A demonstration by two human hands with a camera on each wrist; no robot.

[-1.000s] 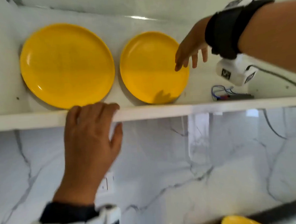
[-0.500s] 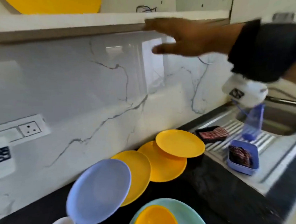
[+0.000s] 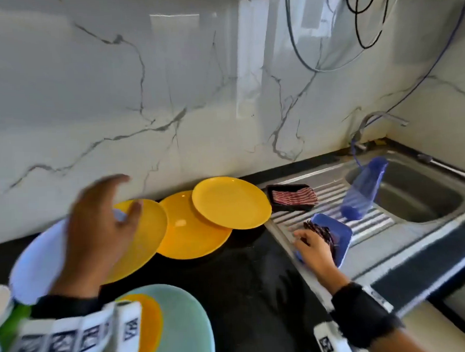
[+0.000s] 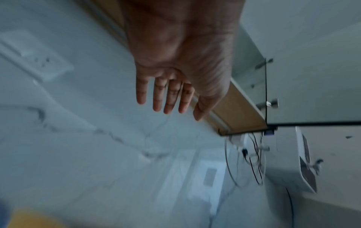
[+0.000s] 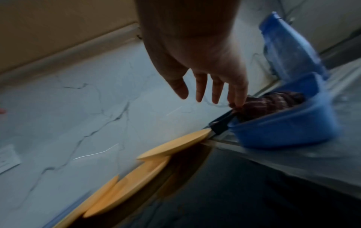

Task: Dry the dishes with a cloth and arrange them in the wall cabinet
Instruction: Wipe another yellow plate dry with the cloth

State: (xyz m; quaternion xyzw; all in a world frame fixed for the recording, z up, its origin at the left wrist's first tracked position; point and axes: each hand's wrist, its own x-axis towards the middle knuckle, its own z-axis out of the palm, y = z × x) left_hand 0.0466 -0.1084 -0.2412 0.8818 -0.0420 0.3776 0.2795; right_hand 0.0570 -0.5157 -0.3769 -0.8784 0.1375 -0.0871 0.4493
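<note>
White marble wall with grey veins fills the background, and below it we see a black counter that is glossy and smooth. At the top edge only the underside of the cabinet shows, cut off, with loose cables hanging from it.

Our left hand is blurred in the head view; it floats above the dishes with the fingers spread and straight, holding nothing. It hides part of a pale blue plate and part of the first yellow plate. Three round yellow plates lie in an overlapping row near the wall; the middle plate is half covered by the last plate. At the bottom edge a mint plate with a small orange dish on it is partly hidden by the wrist band.

Our right hand reaches to a blue tub that stands on the ribbed steel drainboard. Inside lies a dark striped cloth. The fingers are relaxed, and the outer fingertip touches the cloth; we cannot see any grip on it. A black tray with another striped cloth lies just beside the last plate. A blue, semi-transparent lid stands tilted at the edge of the sink.
</note>
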